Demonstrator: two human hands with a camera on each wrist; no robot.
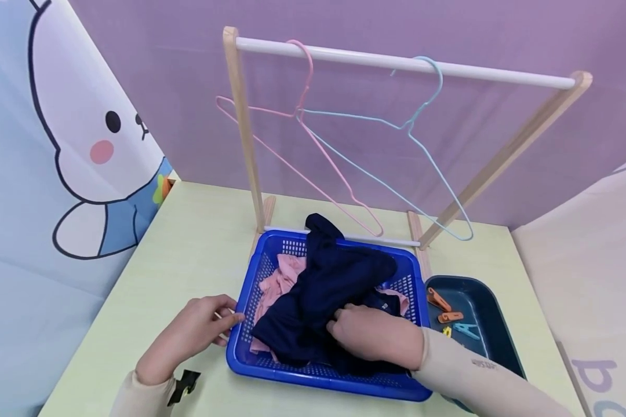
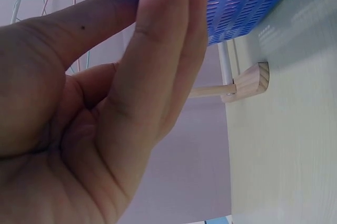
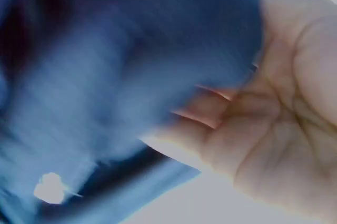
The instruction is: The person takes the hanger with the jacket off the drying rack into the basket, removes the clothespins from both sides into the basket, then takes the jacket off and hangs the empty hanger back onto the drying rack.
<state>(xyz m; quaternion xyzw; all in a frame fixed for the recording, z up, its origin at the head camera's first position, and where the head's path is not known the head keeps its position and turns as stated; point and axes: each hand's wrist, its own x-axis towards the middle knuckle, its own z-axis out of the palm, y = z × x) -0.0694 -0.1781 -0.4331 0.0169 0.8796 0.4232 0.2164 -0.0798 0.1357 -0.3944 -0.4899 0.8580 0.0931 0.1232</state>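
Observation:
A blue plastic basket (image 1: pixel 334 380) with slotted walls holds a crumpled navy garment (image 1: pixel 323 295), whose kind I cannot tell. Pink cloth (image 1: pixel 286 275) shows beneath it, mostly at the left. My left hand (image 1: pixel 200 325) pinches the basket's left rim, thumb on top and fingers at the outer side; the left wrist view shows the thumb and fingers meeting at that rim. Inside the basket, my right hand (image 1: pixel 375 336) grips the navy fabric near the front right. In the blurred right wrist view, navy cloth (image 3: pixel 158 61) covers most of the fingers.
Behind the basket stands a wooden rack with a white rail (image 1: pixel 355 56). A pink hanger (image 1: pixel 339 168) and a light-blue hanger (image 1: pixel 375 176) hang from it. Right of the basket, a dark tray (image 1: pixel 492 313) holds several clothespins (image 1: pixel 450 317), partly behind my right sleeve.

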